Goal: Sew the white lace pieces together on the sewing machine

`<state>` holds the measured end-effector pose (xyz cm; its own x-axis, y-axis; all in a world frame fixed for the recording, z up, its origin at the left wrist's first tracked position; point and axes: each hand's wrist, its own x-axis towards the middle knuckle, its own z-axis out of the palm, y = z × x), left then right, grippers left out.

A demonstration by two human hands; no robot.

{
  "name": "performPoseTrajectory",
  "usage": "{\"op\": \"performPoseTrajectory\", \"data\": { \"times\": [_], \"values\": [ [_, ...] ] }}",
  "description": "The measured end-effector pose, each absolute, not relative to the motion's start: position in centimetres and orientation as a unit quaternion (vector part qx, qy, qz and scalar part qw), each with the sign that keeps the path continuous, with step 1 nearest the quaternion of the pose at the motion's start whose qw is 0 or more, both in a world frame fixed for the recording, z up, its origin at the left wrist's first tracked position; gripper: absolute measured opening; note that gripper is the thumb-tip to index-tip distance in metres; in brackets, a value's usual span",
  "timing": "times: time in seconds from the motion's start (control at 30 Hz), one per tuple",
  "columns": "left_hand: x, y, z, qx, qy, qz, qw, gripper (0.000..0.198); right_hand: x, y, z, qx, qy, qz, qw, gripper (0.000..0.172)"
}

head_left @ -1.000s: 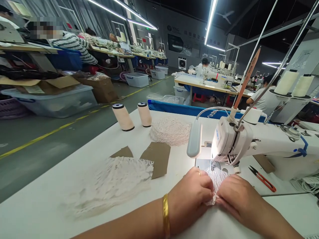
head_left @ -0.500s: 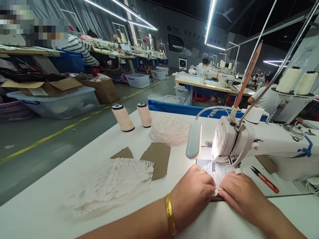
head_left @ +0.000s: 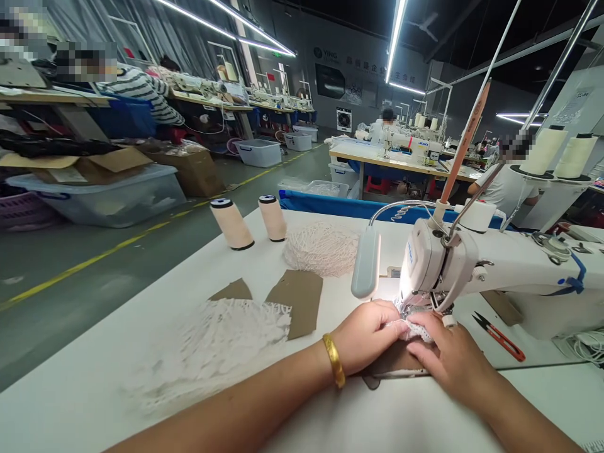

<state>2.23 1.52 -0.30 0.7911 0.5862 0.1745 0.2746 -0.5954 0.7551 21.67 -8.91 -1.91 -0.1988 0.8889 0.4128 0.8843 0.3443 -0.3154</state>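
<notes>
My left hand [head_left: 368,336] and my right hand [head_left: 448,355] both pinch a small piece of white mesh lace [head_left: 409,327] right at the presser foot of the white sewing machine [head_left: 476,277]. The lace is mostly covered by my fingers. A brown cardboard piece [head_left: 394,363] lies under my hands. My left wrist wears a gold bangle [head_left: 334,360]. Both hands are closed on the lace, thumbs nearly touching.
A pile of white lace [head_left: 212,346] and two cardboard templates [head_left: 295,299] lie to the left. Another lace pile [head_left: 323,248] and two thread cones [head_left: 231,223] stand further back. Red snips [head_left: 500,336] rest right of the needle. Other people work at distant tables.
Both hands have pushed the lace forward, away from me, up under the machine head. Less of the lace shows now, and the cardboard piece beneath my hands has come into view.
</notes>
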Motion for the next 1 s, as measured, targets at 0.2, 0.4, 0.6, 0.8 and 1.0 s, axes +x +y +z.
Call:
{"op": "performPoseTrajectory", "data": {
  "times": [0.2, 0.4, 0.6, 0.8, 1.0],
  "values": [
    [1.5, 1.4, -0.1, 0.884, 0.203, 0.211, 0.364, 0.037, 21.6, -8.8, -1.4, -0.538, -0.795, 0.004, 0.281, 0.025],
    [0.0, -0.6, -1.0, 0.948, 0.126, 0.249, 0.155, 0.013, 22.0, -10.1, -0.9, -0.469, -0.858, 0.009, 0.212, 0.023],
    [0.0, -0.8, -1.5, 0.951, 0.117, 0.268, 0.101, 0.019, 21.8, -10.1, -0.8, -0.47, -0.855, 0.003, 0.221, 0.028],
    [0.2, 0.0, -1.8, 0.95, 0.127, 0.275, 0.071, 0.013, 21.9, -9.7, -1.2, -0.482, -0.847, -0.004, 0.223, 0.032],
    [0.3, -0.1, -2.1, 0.959, 0.089, 0.263, 0.064, 0.019, 21.7, -9.8, -1.2, -0.479, -0.849, -0.006, 0.221, 0.028]
  ]
}}
